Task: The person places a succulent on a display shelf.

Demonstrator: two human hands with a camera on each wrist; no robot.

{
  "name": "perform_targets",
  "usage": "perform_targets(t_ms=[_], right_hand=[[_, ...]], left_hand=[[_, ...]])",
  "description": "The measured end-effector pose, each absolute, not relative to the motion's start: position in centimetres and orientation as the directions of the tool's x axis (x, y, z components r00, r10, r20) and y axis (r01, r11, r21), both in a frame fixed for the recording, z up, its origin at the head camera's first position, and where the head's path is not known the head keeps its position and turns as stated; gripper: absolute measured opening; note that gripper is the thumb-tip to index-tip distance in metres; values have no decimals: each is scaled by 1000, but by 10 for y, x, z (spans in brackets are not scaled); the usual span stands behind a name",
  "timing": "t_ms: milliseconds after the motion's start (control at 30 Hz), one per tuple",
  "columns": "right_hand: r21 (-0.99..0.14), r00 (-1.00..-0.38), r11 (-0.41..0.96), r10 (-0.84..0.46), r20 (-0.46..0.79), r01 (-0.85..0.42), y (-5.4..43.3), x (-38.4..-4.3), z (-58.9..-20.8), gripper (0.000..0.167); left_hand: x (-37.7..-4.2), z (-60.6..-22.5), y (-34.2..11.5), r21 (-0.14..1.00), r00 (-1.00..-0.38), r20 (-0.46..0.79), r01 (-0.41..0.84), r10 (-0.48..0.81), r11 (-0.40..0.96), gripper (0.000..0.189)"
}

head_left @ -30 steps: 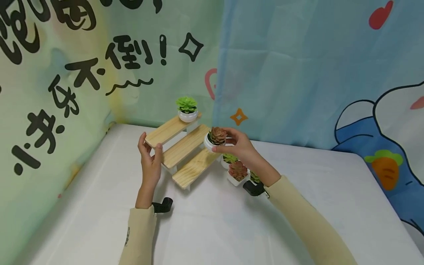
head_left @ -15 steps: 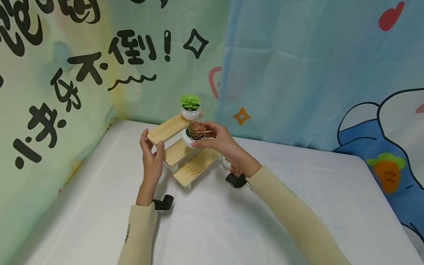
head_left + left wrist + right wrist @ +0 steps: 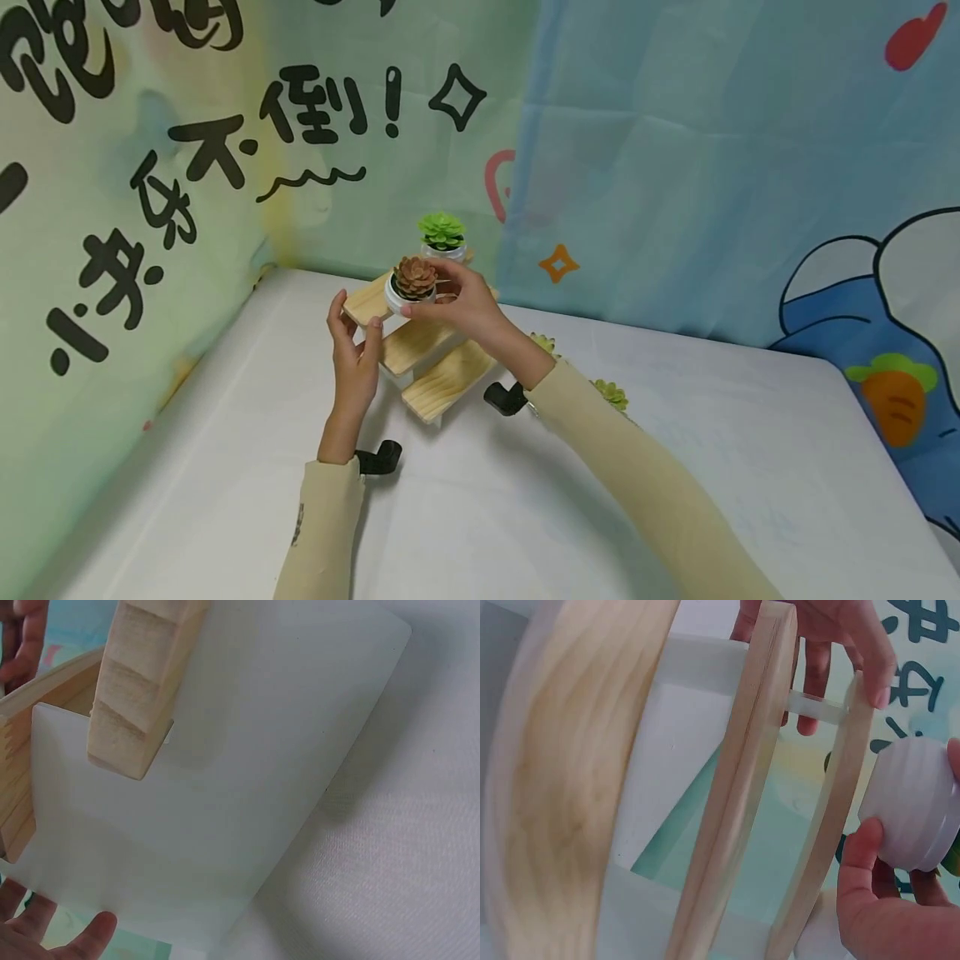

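Note:
A small three-tier wooden plant stand (image 3: 447, 379) with white side panels stands on the table. At its left end my left hand (image 3: 355, 367) grips the upper tier, thumb in front and fingers behind. In the left wrist view, fingertips (image 3: 97, 934) lie along the white side panel (image 3: 225, 810). My right hand (image 3: 476, 312) pinches a brown-red succulent (image 3: 415, 277) in a round white pot (image 3: 911, 802), thumb on one side and fingers on the other. The pot hangs close over the top tier, left of a bright green potted succulent (image 3: 442, 231) on that tier's far end.
Right of the stand, green succulents (image 3: 610, 394) show partly behind my right forearm; other pots there are hidden. A white cloth covers the table (image 3: 465, 517). Printed fabric backdrops (image 3: 675, 167) rise along its left and far edges. Black camera mounts (image 3: 380, 457) stick out from both wrists.
My right hand has carried the brown-red succulent left and up, from over the stand's right end to over the top tier. The left hand keeps its grip on the stand.

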State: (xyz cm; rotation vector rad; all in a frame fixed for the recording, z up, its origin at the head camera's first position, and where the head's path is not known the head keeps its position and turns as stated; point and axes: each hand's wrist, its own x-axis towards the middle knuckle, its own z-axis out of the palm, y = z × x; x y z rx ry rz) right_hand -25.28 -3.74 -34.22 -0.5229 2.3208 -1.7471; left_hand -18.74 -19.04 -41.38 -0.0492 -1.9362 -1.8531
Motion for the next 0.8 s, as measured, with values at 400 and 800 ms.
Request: perform_targets(t_ms=[400,800], right_hand=[[-944,-913,252,-395,100,-212,-63,-263,-343,64],[-950,-915,245,-395,83,-192,-74,-262,-343,66]], left_hand=[[-205,-441,-195,926,-881,377,365,-286,96,60],[-205,-442,-197,927,-880,374,361,-292,99,60]])
